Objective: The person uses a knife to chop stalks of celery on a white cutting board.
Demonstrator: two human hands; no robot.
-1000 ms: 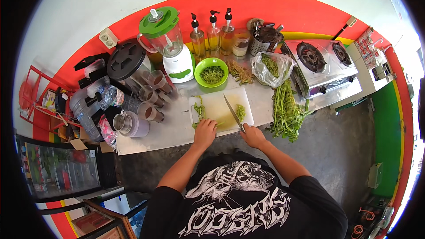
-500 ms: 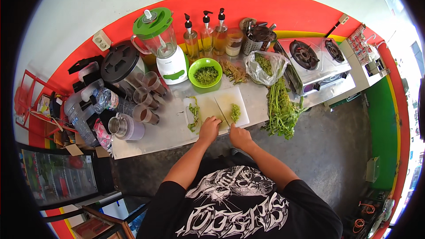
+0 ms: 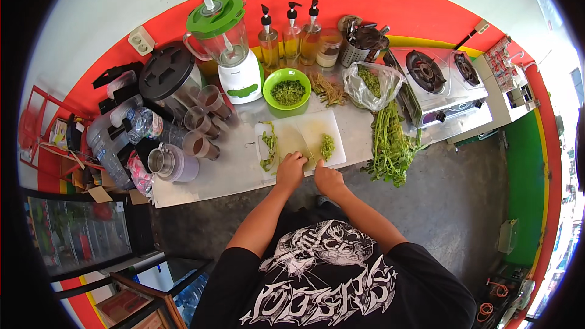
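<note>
On the white cutting board [image 3: 337, 131] my right hand [image 3: 329, 179] grips a knife [image 3: 309, 144], its blade pointing away from me across the board. Just left of the blade, my left hand [image 3: 291, 169] rests on the board with fingers bunched; what lies under the fingertips is hidden. A small heap of finely chopped greens [image 3: 327, 146] sits right of the knife. Leafy green sprigs [image 3: 268, 146] lie along the board's left side. Behind the board stands a bright green bowl [image 3: 270, 99] with chopped greens in it.
A bunch of leafy stalks [image 3: 390, 152] hangs over the counter's front edge. Behind it are a plastic bag of greens [image 3: 356, 88] and trimmed roots [image 3: 328, 89]. A gas stove [image 3: 448, 94] stands right; a blender [image 3: 237, 79], pump bottles [image 3: 291, 45] and dark-filled cups [image 3: 201, 146] stand left and back.
The whole view has shifted slightly. The knife and both hands keep nearly the same places on the board, with the blade at a slightly different slant.
</note>
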